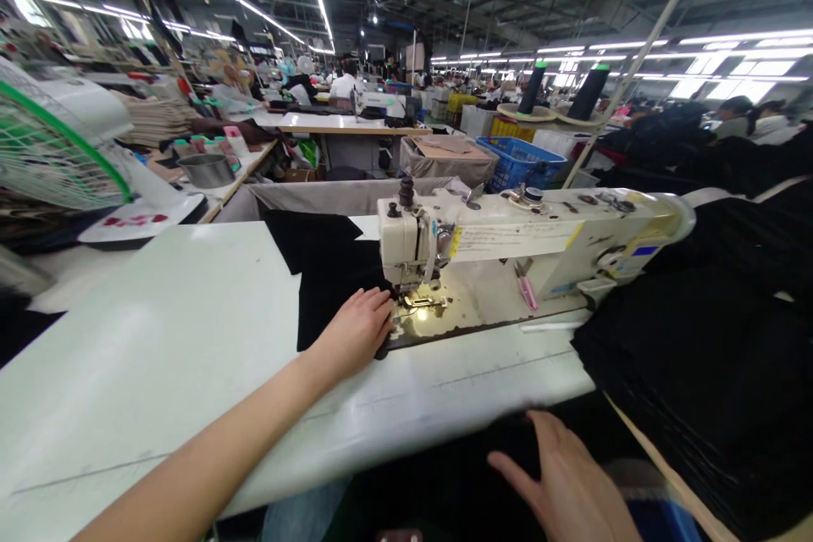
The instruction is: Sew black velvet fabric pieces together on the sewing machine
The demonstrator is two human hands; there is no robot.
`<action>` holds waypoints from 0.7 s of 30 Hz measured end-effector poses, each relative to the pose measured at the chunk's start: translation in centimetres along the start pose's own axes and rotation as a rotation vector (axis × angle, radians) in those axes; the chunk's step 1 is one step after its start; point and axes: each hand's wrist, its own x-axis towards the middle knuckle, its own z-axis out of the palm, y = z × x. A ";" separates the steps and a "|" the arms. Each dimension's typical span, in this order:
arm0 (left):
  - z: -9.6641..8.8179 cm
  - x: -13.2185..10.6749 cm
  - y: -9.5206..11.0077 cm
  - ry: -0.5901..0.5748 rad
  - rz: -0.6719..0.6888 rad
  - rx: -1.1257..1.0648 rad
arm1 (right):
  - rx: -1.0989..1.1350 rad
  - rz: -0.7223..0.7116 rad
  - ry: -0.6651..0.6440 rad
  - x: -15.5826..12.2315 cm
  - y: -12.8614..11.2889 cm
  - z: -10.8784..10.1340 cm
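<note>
My left hand (362,326) lies on a black fabric piece (323,288), its fingers flat and close together beside the presser foot of the sewing machine (412,246). The fabric spreads over the white table left of the needle, and its right edge reaches the foot. Lower down, my right hand (575,483) is over black cloth (470,457) at my lap, in front of the table edge. Its thumb and forefinger are spread apart; the other fingers are partly hidden. A lamp lights the metal needle plate (423,302).
Pink-handled thread snips (526,288) lie on the machine bed. A tall pile of black cloth (717,356) stands at the right. At the left is a fan (69,144) with a green rim. Thread cones (588,93), a blue basket (517,163) and other people are behind the machine.
</note>
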 end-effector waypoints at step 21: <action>-12.9 -2.7 8.7 -0.136 -0.703 -1.041 | 1.422 0.111 -0.669 11.6 -4.3 -9.6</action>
